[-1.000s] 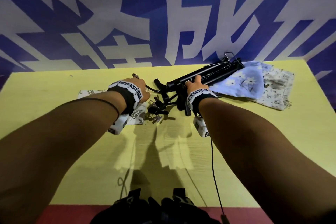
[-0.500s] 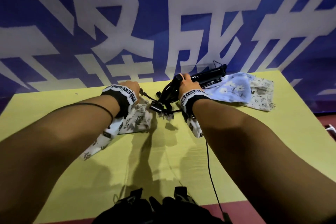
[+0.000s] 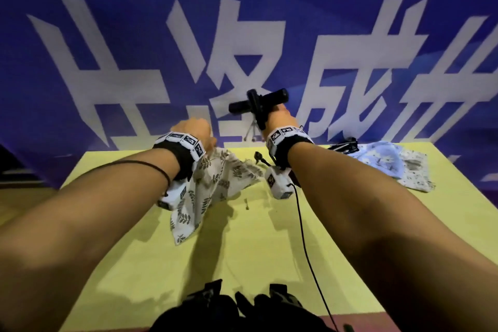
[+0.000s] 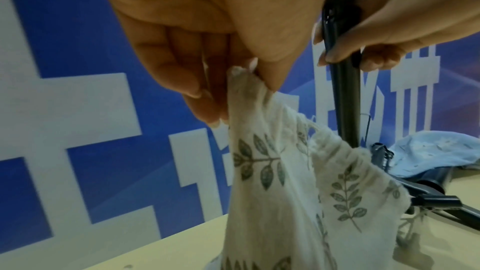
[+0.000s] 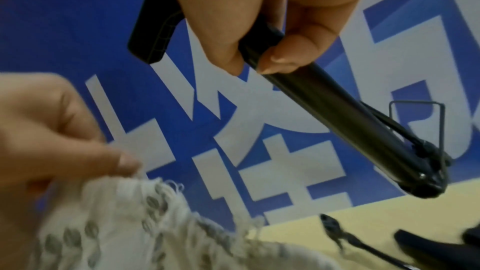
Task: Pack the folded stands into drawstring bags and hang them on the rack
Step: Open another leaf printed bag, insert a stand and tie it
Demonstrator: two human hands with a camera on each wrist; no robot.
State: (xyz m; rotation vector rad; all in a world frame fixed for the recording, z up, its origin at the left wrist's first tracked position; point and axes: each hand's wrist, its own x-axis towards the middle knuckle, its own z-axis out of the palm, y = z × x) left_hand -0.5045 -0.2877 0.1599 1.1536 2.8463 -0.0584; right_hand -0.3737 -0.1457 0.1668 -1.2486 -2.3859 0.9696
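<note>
My left hand point(image 3: 195, 131) pinches the gathered top edge of a white drawstring bag with a green leaf print point(image 3: 213, 186) and holds it up so that it hangs to the yellow table point(image 3: 242, 256). In the left wrist view, thumb and fingers point(image 4: 200, 81) squeeze the bag point(image 4: 298, 192) at its rim. My right hand point(image 3: 280, 117) grips a folded black stand point(image 3: 257, 105) raised above the table, right of the bag. The right wrist view shows the stand's tube point(image 5: 337, 114) pointing down toward the table, beside the bag point(image 5: 124, 219).
Another black stand point(image 3: 343, 146) lies at the table's back right on a light blue floral bag point(image 3: 382, 159) and a white floral bag point(image 3: 416, 172). A blue banner with white characters point(image 3: 242, 35) fills the background. A black cable point(image 3: 304, 237) trails from my right wrist.
My right hand has lifted the stand off the table and raised it high. My left hand has raised the leaf-print bag so that it hangs. The head view has tilted upward.
</note>
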